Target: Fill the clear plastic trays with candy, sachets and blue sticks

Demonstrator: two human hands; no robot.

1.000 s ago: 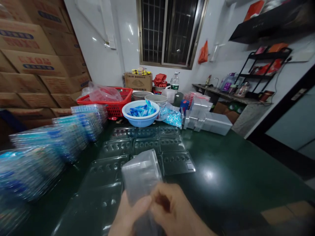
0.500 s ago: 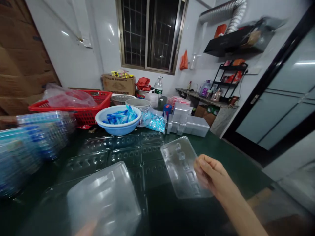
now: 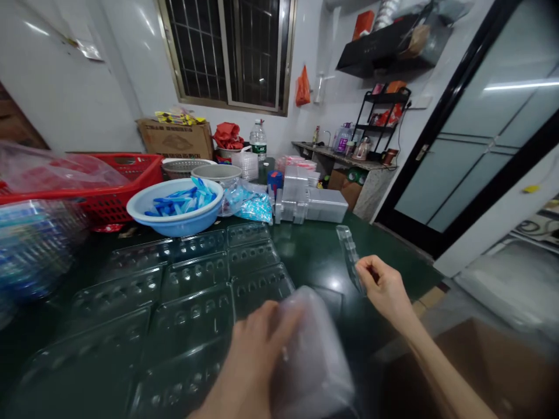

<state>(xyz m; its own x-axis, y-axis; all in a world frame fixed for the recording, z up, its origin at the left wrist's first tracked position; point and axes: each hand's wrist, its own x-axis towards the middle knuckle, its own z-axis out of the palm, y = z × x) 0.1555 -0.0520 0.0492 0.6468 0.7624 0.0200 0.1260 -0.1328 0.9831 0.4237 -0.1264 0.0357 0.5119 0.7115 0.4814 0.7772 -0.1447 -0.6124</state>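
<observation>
My left hand (image 3: 253,355), blurred by motion, grips a stack of clear plastic blister trays (image 3: 317,355) low in the middle of the view. To its right, my right hand (image 3: 386,288) pinches a single clear blister tray (image 3: 347,250) by its lower end. That tray is turned almost edge-on, above the table. Rows of similar trays (image 3: 192,317) lie side by side on the dark green table (image 3: 305,250), left of and beyond my left hand. The fingers under the stack are hidden.
A light blue basin (image 3: 174,218) of blue plastic pieces stands behind the laid trays, beside a red basket (image 3: 144,174). Stacked filled packs (image 3: 35,250) are at the left. Clear plastic boxes (image 3: 325,203) and a bag of small blue pieces (image 3: 253,206) stand at the back.
My left hand has carried the stack to the right. My right hand has turned its single tray from facing me to nearly edge-on. The view has swung right.
</observation>
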